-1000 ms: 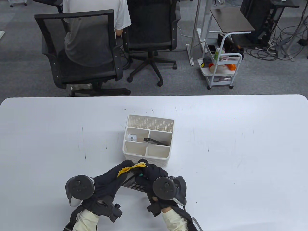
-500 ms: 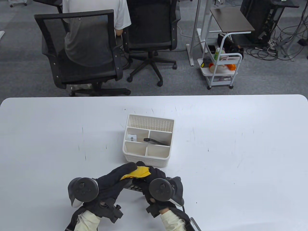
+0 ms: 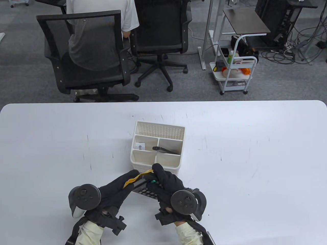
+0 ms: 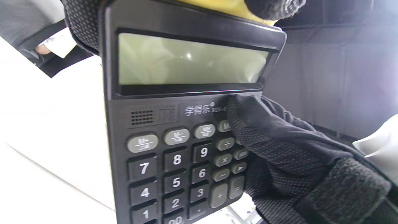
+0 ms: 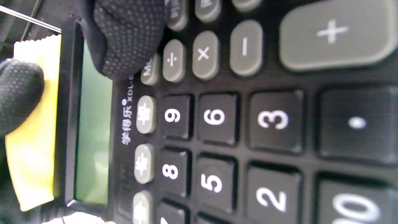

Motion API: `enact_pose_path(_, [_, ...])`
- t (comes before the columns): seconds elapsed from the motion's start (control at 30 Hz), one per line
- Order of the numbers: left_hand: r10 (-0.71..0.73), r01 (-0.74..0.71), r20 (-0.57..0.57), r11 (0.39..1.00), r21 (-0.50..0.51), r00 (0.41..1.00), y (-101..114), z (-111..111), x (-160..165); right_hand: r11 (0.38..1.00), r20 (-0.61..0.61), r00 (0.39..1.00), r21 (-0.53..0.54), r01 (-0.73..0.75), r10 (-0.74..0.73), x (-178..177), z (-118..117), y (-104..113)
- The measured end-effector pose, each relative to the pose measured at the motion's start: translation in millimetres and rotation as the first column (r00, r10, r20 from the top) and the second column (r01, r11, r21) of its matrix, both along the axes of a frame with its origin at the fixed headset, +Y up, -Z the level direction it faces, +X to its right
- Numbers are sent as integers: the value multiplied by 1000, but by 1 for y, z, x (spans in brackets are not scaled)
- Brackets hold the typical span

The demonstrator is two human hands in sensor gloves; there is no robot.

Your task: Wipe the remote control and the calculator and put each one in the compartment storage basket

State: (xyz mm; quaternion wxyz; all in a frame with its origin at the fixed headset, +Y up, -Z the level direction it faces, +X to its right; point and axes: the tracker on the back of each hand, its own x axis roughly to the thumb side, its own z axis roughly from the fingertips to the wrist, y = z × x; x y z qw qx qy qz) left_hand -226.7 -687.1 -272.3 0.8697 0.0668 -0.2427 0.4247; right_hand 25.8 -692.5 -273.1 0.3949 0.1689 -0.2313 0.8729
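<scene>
Just in front of the basket, both gloved hands hold a black calculator [image 3: 146, 191] off the table. My right hand [image 3: 167, 180] grips its right side, thumb [image 4: 264, 133] lying across the keys beside the display. My left hand [image 3: 117, 188] pinches a yellow cloth [image 3: 131, 180] against the calculator's top edge, behind the display [image 4: 189, 59]. The right wrist view shows the cloth [image 5: 34, 130] along that edge under a left fingertip [image 5: 18, 90]. A dark remote control [image 3: 163, 149] lies slanted in the rear right compartment of the white storage basket [image 3: 157, 167].
The basket has a perforated back wall and several compartments; a small white item [image 3: 140, 146] sits in the rear left one. Beyond the table's far edge stand office chairs [image 3: 84, 51] with a seated person, and a white trolley [image 3: 233, 74].
The cloth was spread over the calculator's upper face half a second ago and now sits bunched at its top edge. My right hand has shifted right and toward the basket, uncovering the keys.
</scene>
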Motion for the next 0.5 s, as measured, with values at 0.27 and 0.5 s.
enact_pose_path(0.27, [57,-57,3,998,-32,998,-2,-4,-9,987,10,988,-44,155,-154,8,-2,-1])
enact_pose_path(0.5, [285,-277,58,953,-119,957,-6,-6,-11,934,-24,941,-127,333,-339,11,-4,-7])
